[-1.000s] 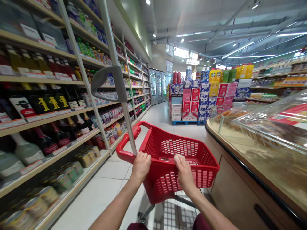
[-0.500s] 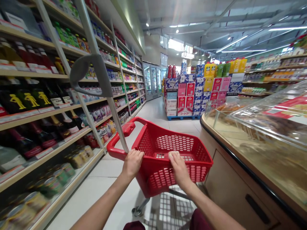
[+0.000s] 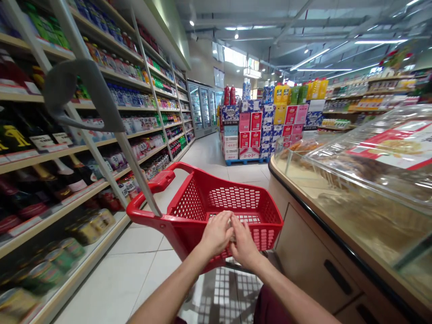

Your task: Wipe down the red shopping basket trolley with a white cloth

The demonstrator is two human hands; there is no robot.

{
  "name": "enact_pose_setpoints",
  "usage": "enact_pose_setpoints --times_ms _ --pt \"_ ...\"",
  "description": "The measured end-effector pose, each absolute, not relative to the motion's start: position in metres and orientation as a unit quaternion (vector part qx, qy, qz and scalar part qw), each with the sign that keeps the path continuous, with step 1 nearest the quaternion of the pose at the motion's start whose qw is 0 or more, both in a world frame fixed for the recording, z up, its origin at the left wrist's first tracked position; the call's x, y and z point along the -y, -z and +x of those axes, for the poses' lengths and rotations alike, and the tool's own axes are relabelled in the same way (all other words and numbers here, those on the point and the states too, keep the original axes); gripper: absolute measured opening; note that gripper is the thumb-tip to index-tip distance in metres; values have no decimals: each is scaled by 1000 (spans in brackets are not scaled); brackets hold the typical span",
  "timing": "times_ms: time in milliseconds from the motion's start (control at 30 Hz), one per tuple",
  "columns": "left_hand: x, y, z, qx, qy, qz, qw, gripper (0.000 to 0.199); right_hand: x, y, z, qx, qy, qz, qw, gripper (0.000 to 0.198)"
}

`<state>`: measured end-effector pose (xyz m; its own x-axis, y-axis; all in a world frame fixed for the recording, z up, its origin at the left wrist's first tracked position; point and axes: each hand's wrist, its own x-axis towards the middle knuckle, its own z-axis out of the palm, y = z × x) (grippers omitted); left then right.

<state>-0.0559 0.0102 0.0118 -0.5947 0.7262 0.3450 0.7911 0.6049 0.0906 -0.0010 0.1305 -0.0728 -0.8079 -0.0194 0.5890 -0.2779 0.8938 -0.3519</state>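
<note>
Right in front of me is a red plastic shopping trolley basket (image 3: 189, 234) with perforated walls, turned sideways. A grey pull handle (image 3: 91, 94) on a metal pole rises from its left end. My left hand (image 3: 218, 231) and my right hand (image 3: 243, 238) meet above the basket's near rim, fingertips touching. The left fingers are pressed together and curve toward the right hand. My right hand is partly closed, its fingers bent inward. Something small and pale may sit between them, but the fingers hide it. Neither hand grips the pull handle.
Drink shelves (image 3: 135, 108) line the left side. At right, close to the basket, stands a counter (image 3: 303, 256) with clear plastic food packs (image 3: 381, 157). Ahead is a stack of drink cartons (image 3: 249, 135) on a blue pallet; glass-door fridges (image 3: 204, 105) stand beyond it.
My left hand has let go of the basket's rim near the pole and moved right to meet my right hand. The trolley and surroundings have shifted left in view.
</note>
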Motion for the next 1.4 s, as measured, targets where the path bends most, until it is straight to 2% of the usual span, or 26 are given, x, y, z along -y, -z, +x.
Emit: enact_pose_setpoints --times_ms 167,300,433,500,567,733,933,1133,1300,1400 --pt "-31 4 -62 895 23 -429 117 19 -167 75 16 954 -128 58 264 67" --pt "34 -10 -85 894 -10 -430 124 23 -177 79 14 955 -102 74 270 64" --pt "102 -22 -100 890 -46 -381 246 32 -172 85 5 944 -138 65 291 59" --pt "105 -17 -101 886 -41 -351 299 33 -169 86 -1 941 -159 53 292 54" --pt "91 -10 -101 885 -28 -350 306 30 -168 83 -7 942 -171 50 284 52" --pt "80 -17 -111 868 -31 -420 264 24 -179 72 -13 952 -167 94 239 59" --pt "103 -16 -117 877 -41 -358 318 32 -179 76 -18 951 -175 82 239 57" --pt "83 -2 -119 860 -60 -416 288 33 -182 77 -21 951 -167 122 228 67" --pt "107 -12 -126 877 -64 -348 326 37 -180 77 -22 949 -187 105 232 61" --pt "88 -1 -121 858 -68 -398 317 36 -178 75 -21 948 -198 106 226 63"
